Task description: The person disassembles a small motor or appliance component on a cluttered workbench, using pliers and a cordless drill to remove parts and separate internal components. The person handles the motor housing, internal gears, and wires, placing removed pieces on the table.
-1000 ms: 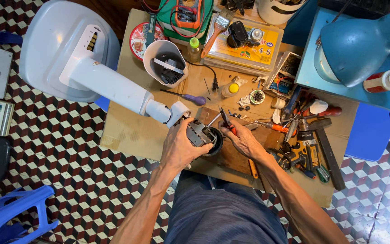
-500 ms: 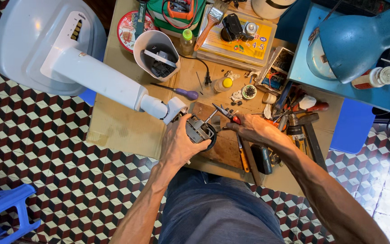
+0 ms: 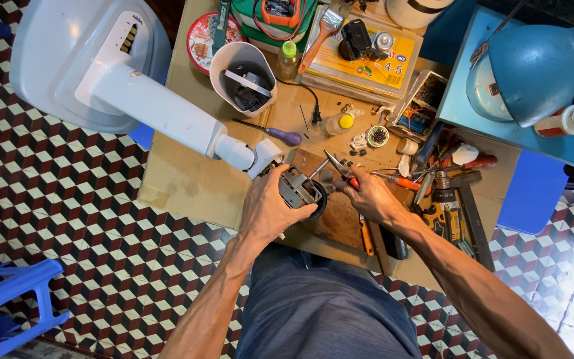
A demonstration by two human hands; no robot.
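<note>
Both forearms reach up from the bottom of the view over the person's lap to the near edge of the bench [image 3: 187, 186]. The left hand [image 3: 268, 211] lies knuckles up, fingers curled forward and down, its grip pressed around the small grey motor block [image 3: 298, 191] at the end of the white fan stand [image 3: 167, 110]. The right hand [image 3: 371, 198] comes in from the right with the wrist slightly bent, its grip closed on the red handles of a pair of needle-nose pliers [image 3: 339, 168]; the pliers' tips point up and left, just beside the motor block, though whether they touch it is hard to tell from this height.

The motor block is a squat grey and black piece with a dark round rim on its right side, sitting over a wooden board [image 3: 337, 223] on the bench, right in front of the person. The fan stand's white neck runs from it diagonally up and left to a broad pale grey base [image 3: 68, 53] that hangs out over the checkered floor.

Near the hands lie a purple-handled screwdriver [image 3: 274, 133], a small yellow-capped bottle [image 3: 340, 123] and a white cup [image 3: 242, 76] holding dark parts. To the right a clutter of tools includes a yellow drill [image 3: 443, 213]. A blue lamp [image 3: 539, 63] stands at the upper right.
</note>
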